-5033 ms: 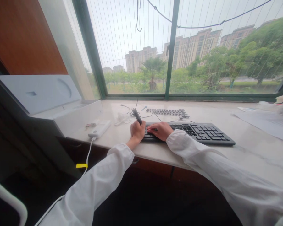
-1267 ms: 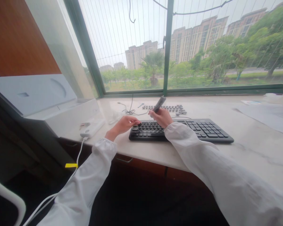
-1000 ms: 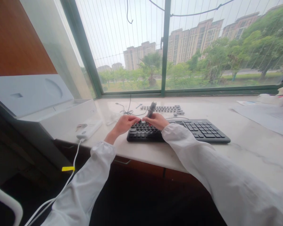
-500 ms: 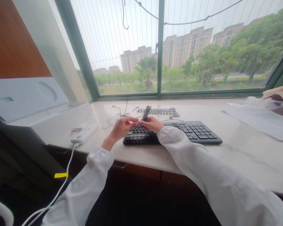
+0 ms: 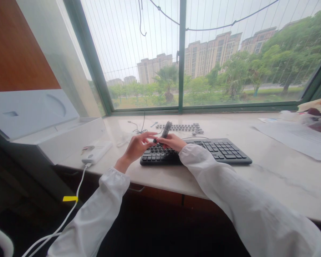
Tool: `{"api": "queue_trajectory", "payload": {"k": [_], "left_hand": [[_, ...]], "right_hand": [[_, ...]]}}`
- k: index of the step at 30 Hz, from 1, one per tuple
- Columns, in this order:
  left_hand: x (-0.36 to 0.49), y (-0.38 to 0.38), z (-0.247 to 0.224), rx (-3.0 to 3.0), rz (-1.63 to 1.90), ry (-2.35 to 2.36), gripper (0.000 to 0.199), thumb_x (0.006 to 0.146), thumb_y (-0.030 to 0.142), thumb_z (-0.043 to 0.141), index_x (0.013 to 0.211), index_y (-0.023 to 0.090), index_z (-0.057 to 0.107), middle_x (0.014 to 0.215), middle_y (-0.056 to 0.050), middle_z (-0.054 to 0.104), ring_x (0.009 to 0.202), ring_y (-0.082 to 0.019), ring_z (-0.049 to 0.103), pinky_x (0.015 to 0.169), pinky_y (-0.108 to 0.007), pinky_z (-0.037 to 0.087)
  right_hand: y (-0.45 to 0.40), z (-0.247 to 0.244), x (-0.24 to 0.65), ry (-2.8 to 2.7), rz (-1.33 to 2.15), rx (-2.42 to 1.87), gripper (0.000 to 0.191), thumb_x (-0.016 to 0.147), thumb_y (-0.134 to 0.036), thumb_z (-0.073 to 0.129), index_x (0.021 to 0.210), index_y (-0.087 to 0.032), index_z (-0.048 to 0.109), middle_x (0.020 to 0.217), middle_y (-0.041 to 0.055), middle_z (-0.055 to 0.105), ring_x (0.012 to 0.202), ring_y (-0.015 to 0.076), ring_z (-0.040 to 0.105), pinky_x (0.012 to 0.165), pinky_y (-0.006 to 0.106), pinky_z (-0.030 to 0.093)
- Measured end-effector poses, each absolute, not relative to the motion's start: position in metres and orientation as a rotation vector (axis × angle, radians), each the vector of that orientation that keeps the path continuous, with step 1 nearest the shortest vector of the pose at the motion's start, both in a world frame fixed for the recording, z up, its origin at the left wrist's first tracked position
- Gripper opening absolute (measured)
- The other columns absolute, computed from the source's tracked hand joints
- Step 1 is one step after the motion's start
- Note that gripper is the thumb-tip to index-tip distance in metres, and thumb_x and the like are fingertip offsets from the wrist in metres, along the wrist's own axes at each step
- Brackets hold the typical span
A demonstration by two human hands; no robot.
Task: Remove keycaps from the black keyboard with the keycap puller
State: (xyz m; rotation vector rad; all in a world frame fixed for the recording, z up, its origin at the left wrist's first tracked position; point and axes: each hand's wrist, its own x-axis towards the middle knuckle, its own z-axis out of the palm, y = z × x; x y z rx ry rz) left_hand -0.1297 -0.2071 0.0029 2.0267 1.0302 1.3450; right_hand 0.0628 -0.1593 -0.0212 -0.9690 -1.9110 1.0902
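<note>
A black keyboard (image 5: pixel 227 150) lies on the pale counter, and its left part shows bare key sockets where caps are off. Over that part, my right hand (image 5: pixel 173 142) is closed around a dark, stick-like object (image 5: pixel 166 130) that tilts upward; its exact kind is unclear. My left hand (image 5: pixel 136 148) meets it from the left, thumb and fingertips pinched on a small black piece (image 5: pixel 155 140), which looks like a keycap. The hands hide some of the sockets. Behind the keyboard, removed keycaps (image 5: pixel 186 127) sit in rows.
Left of the hands are a white power strip (image 5: pixel 96 154) with a cable and an open white box (image 5: pixel 69 137). A thin dark cable (image 5: pixel 141 131) and a small blue-grey tool (image 5: pixel 154 124) lie near the window. Papers (image 5: pixel 296 137) cover the right side.
The small black piece at my left fingertips shows more plainly now. Both hands stay almost in place over the keyboard, and the view has shifted very slightly.
</note>
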Motion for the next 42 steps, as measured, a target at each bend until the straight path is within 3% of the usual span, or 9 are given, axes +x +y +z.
{"api": "queue_trajectory", "payload": {"k": [5,11,18,23,27,42], "left_hand": [[-0.129,-0.204,0.000,2.061,1.395,1.063,0.038,0.064,0.025,0.078,0.101,0.027,0.071,0.094,-0.004,0.072,0.061,-0.012,0.059,0.062,-0.022,0.047],[-0.126,-0.197,-0.003,2.088,1.470,1.115,0.019,0.060,0.030,0.081,0.078,0.024,0.074,0.081,-0.002,0.072,0.054,-0.011,0.054,0.053,-0.022,0.043],[-0.129,-0.154,0.009,2.162,1.465,1.186,0.015,0.064,0.027,0.078,0.079,0.025,0.075,0.079,-0.001,0.072,0.053,-0.011,0.053,0.060,-0.024,0.045],[-0.130,-0.081,0.011,2.324,1.189,1.430,0.010,0.064,0.023,0.077,0.074,0.024,0.075,0.076,-0.001,0.071,0.061,-0.014,0.059,0.077,-0.028,0.047],[-0.123,-0.034,0.009,2.475,0.742,1.671,0.014,0.073,0.028,0.069,0.086,0.025,0.073,0.093,0.002,0.072,0.086,-0.016,0.063,0.088,-0.027,0.045],[-0.085,0.033,-0.018,2.576,0.380,1.727,0.024,0.069,0.029,0.067,0.093,0.030,0.073,0.101,0.003,0.072,0.094,-0.016,0.063,0.084,-0.022,0.047]], "right_hand": [[-0.160,-0.020,0.062,-1.886,1.044,-0.973,0.044,0.077,-0.054,0.061,0.083,-0.013,0.072,0.053,-0.0003,0.055,0.052,0.0106,0.051,0.050,0.022,0.036],[-0.163,-0.020,0.061,-1.848,0.973,-1.019,0.041,0.075,-0.055,0.061,0.080,-0.015,0.071,0.053,-0.0009,0.056,0.054,0.0118,0.053,0.054,0.023,0.038],[-0.155,-0.005,0.077,-1.487,0.630,-1.277,0.042,0.081,-0.052,0.050,0.075,-0.017,0.073,0.070,0.0052,0.069,0.074,0.0194,0.063,0.071,0.028,0.043],[-0.148,-0.003,0.095,-1.271,0.489,-1.402,0.043,0.082,-0.052,0.046,0.070,-0.019,0.071,0.072,0.0058,0.070,0.078,0.0222,0.064,0.077,0.031,0.042],[-0.144,-0.010,0.099,-1.245,0.438,-1.419,0.043,0.080,-0.053,0.047,0.068,-0.018,0.069,0.072,0.0059,0.070,0.074,0.0220,0.063,0.074,0.030,0.042],[-0.147,-0.015,0.088,-1.379,0.117,-1.656,0.037,0.084,-0.050,0.046,0.071,-0.022,0.067,0.075,0.0048,0.069,0.078,0.0221,0.064,0.071,0.030,0.043]]}}
